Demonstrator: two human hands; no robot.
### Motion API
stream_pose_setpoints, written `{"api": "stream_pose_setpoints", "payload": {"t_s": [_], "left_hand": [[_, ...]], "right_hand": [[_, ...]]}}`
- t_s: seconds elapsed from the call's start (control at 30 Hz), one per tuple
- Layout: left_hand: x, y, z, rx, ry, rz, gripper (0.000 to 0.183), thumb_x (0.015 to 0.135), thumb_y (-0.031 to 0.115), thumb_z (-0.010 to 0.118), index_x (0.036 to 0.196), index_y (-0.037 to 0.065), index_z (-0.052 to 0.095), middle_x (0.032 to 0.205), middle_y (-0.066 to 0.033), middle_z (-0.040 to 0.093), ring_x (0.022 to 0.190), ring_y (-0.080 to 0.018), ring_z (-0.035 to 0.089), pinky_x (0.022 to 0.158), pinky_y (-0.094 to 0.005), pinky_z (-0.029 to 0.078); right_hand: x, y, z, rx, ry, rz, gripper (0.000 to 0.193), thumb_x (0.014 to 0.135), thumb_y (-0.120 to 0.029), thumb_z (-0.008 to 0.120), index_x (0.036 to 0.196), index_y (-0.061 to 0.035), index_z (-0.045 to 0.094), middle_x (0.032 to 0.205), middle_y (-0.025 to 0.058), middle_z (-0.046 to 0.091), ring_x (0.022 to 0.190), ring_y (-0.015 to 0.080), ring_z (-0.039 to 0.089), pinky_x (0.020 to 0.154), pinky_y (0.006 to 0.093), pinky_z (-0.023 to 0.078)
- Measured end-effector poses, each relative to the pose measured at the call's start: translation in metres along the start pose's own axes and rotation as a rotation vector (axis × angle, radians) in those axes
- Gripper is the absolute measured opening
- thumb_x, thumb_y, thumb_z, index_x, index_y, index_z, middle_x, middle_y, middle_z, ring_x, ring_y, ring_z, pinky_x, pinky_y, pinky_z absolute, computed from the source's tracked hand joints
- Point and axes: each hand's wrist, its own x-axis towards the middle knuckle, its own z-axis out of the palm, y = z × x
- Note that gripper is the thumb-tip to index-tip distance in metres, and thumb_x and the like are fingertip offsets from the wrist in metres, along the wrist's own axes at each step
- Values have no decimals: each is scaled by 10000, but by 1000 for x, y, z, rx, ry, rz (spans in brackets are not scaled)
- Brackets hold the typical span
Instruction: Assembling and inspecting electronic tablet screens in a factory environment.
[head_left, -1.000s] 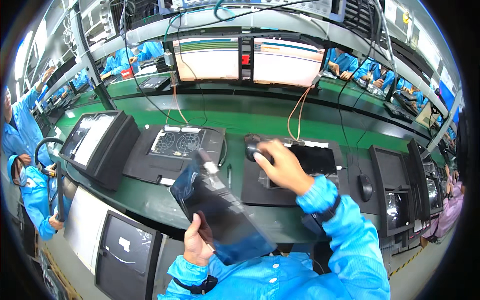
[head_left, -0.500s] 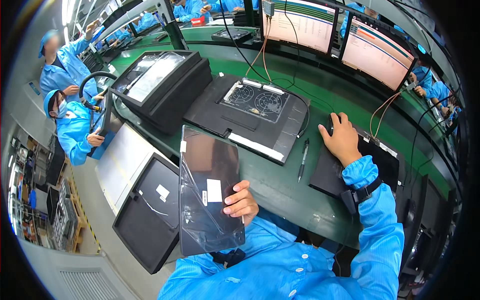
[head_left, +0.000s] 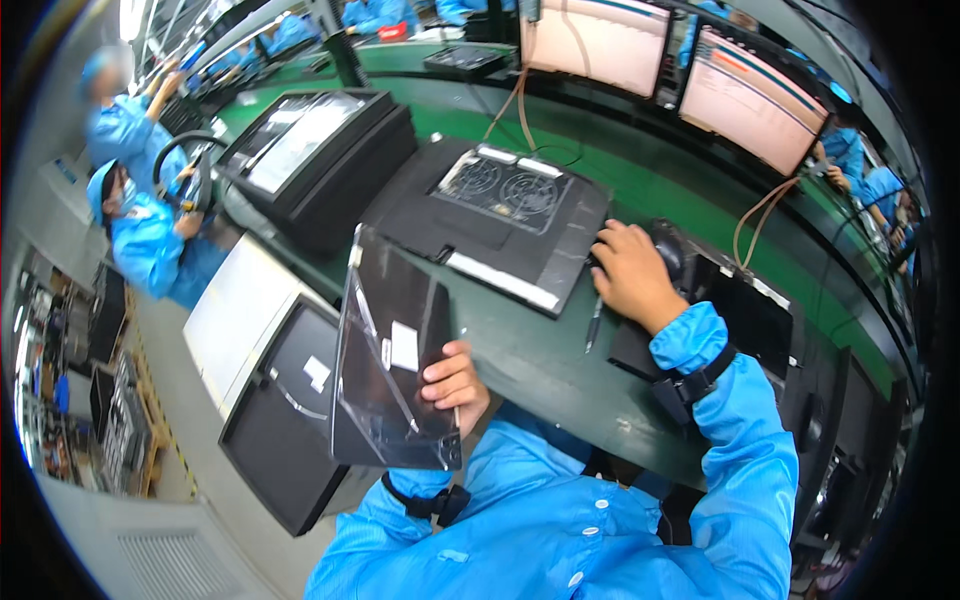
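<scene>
My left hand (head_left: 455, 385) grips the right edge of a dark flat display panel (head_left: 385, 350), tilted up in front of me. Clear film partly covers the panel, and white labels sit on its face. My right hand (head_left: 637, 278) is at the right edge of a black fixture pad (head_left: 500, 225), fingers bent and thumb below; what lies between them is hidden. Set in that pad is a clear plate (head_left: 505, 190) with two round target patterns. A pen (head_left: 594, 328) lies just below my right hand, and a black rounded device (head_left: 672, 250) is right of it.
A stack of black trays (head_left: 320, 160) holds film-covered panels at the left. Below are a white board (head_left: 245, 315) and a black tray (head_left: 275, 440). Two monitors (head_left: 595, 50) stand at the back. Another dark panel (head_left: 745, 325) lies right. Two co-workers in blue are far left.
My right hand has moved left from the black device to the pad's right edge. The panel in my left hand has shifted slightly left and up, its tilt changed. The view has shifted too.
</scene>
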Motion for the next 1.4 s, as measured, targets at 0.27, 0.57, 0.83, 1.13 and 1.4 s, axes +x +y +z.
{"api": "stream_pose_setpoints", "payload": {"t_s": [0.27, 0.57, 0.83, 1.13, 1.4], "left_hand": [[-4, 3, 13, 116, -29, 81, 164, 984, 72, 563, 1137, 15, 552, 813, -47, 673, 675, -176, 695, 603, -299, 528], [-22, 11, 58, 937, 372, 585, 173, 987, 177, 699, 1092, 46, 740, 1113, -96, 765, 1143, -253, 696, 1045, -468, 546], [-30, 2, 111, 1392, 582, 503, 350, 937, 130, 754, 1251, 2, 669, 1209, -110, 712, 1081, -245, 691, 975, -383, 551], [-42, -72, 149, 2935, 590, 147, 214, 881, 115, 788, 1008, -51, 747, 860, -198, 753, 728, -257, 723, 681, -334, 540], [-33, -77, 146, 3075, 346, 41, 212, 859, 82, 798, 1004, -58, 732, 828, -212, 739, 683, -261, 726, 654, -332, 544]], "right_hand": [[9, 2, -11, -52, -109, 23, 191, 857, -205, 751, 1001, -83, 721, 994, 96, 642, 1064, 296, 606, 1187, 564, 320], [-5, -91, -108, 704, 96, 26, 208, 915, -106, 709, 1109, -34, 691, 947, 160, 690, 882, 353, 674, 771, 430, 544], [-9, -76, -148, 486, 192, -130, 309, 835, -50, 765, 1135, -51, 694, 903, 95, 676, 843, 286, 646, 785, 391, 492], [-6, -85, -165, 441, 225, -309, 422, 747, 2, 735, 1151, -116, 710, 968, 23, 663, 936, 218, 652, 1087, 559, 410], [-7, -91, -154, 351, 243, -339, 316, 780, -49, 700, 1089, -115, 710, 943, 23, 648, 940, 208, 648, 1111, 572, 395]]}}
